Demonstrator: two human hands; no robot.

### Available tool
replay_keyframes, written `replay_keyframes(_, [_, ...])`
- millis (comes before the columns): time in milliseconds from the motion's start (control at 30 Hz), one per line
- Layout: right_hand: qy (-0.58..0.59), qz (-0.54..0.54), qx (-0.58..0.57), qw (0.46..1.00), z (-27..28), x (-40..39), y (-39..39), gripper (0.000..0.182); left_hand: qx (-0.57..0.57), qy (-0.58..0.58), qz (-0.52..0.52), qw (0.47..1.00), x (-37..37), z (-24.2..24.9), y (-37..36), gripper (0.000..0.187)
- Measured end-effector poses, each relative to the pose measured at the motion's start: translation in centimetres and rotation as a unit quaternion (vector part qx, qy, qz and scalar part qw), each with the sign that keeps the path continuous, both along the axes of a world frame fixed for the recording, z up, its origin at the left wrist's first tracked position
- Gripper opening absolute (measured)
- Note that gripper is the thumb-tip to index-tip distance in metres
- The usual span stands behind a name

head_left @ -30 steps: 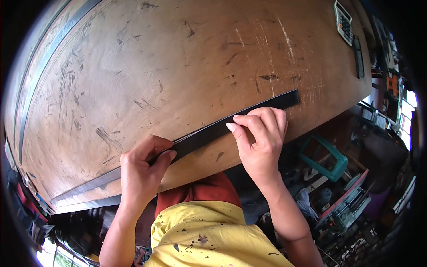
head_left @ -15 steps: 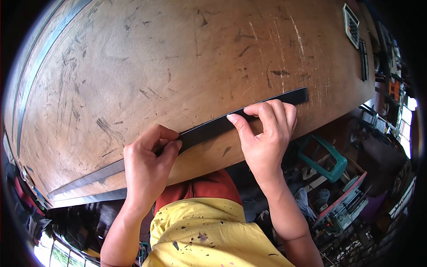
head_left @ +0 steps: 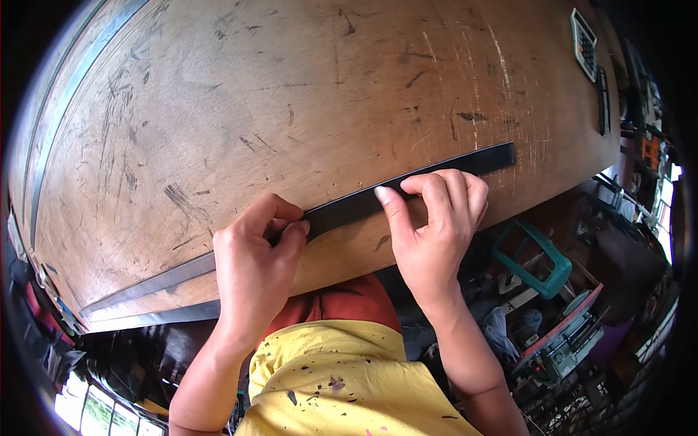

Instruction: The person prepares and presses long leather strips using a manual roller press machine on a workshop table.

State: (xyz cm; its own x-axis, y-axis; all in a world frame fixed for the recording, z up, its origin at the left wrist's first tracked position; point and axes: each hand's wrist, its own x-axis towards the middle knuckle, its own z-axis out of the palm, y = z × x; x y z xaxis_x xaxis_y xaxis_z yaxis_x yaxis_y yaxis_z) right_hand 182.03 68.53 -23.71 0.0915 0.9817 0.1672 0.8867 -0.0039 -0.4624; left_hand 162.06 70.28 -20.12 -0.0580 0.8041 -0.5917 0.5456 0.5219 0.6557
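Note:
A long, flat black strip (head_left: 349,207) runs slantwise along the near edge of the wooden table, its square end lying at the right. Toward the left it gets greyer under glare, and another length lies along the table edge. My left hand (head_left: 265,247) is closed, thumb and forefinger pinching the strip near its middle. Farther right, my right hand (head_left: 440,225) has curled fingers on the strip, with thumb tip and forefinger close together over it. Its other fingertips are partly hidden behind the hand.
The scratched wooden table (head_left: 327,94) carries a calculator (head_left: 584,43) and a dark bar (head_left: 603,102) at the far right. Long bands (head_left: 73,80) curve along the left side. Below the right edge are a teal plastic frame (head_left: 534,258) and cluttered objects.
Both hands and the strip appear slightly farther right, as does the table in view. My right thumb and forefinger have shifted a little on the strip; the left pinch stays.

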Motion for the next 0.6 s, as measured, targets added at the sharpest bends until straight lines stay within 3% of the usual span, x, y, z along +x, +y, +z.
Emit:
replay_keyframes(333, [-0.015, -0.013, -0.025, 1.000, 0.5, -0.6, 0.2, 0.037, 0.002, 0.004, 0.001, 1.000, 0.2, 0.1, 0.0, 0.006])
replay_keyframes(500, [-0.023, 0.012, -0.017, 1.000, 0.2, -2.2, -0.7, 0.018, 0.043, 0.006, -0.007, 0.999, 0.1, -0.2, -0.2, 0.007])
replay_keyframes(600, [0.006, 0.010, -0.016, 1.000, 0.2, -2.6, -0.8, 0.021, 0.071, 0.009, -0.010, 0.997, 0.1, -0.4, -0.4, 0.008])
